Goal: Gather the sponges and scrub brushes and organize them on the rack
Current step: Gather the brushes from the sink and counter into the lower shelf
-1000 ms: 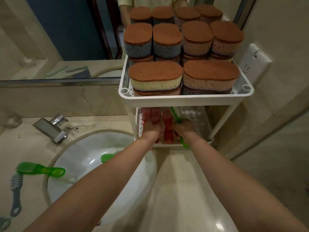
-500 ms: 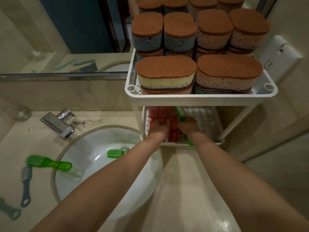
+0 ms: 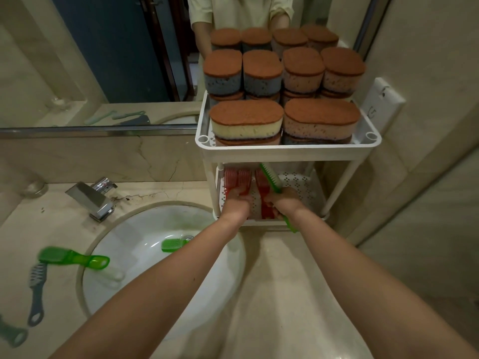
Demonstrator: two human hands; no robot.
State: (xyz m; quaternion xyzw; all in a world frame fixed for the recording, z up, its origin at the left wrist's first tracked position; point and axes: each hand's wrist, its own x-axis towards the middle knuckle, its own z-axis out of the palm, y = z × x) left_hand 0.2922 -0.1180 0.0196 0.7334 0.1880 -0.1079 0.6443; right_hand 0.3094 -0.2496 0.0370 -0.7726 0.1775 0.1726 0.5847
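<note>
A white two-tier rack (image 3: 287,151) stands on the counter right of the sink. Its top tray is packed with several brown-topped sponges (image 3: 246,117), stacked two high. On the lower perforated shelf lie red scrub brushes (image 3: 237,177). My left hand (image 3: 237,203) grips the left red brushes. My right hand (image 3: 286,203) holds a green scrub brush (image 3: 270,177) tilted over another red brush (image 3: 267,211). A green brush (image 3: 74,259) lies on the sink's left rim, another green brush (image 3: 172,244) lies in the basin, and a grey brush (image 3: 36,291) lies on the counter.
The white sink basin (image 3: 145,294) and a chrome faucet (image 3: 90,198) sit left of the rack. A mirror runs behind them. A wall socket (image 3: 383,104) is right of the rack. Another grey handle (image 3: 13,335) shows at the bottom left edge.
The view shifted slightly. My two hands have spread apart a little on the lower shelf, leaving a gap between the red brushes; the green brush stays in my right hand.
</note>
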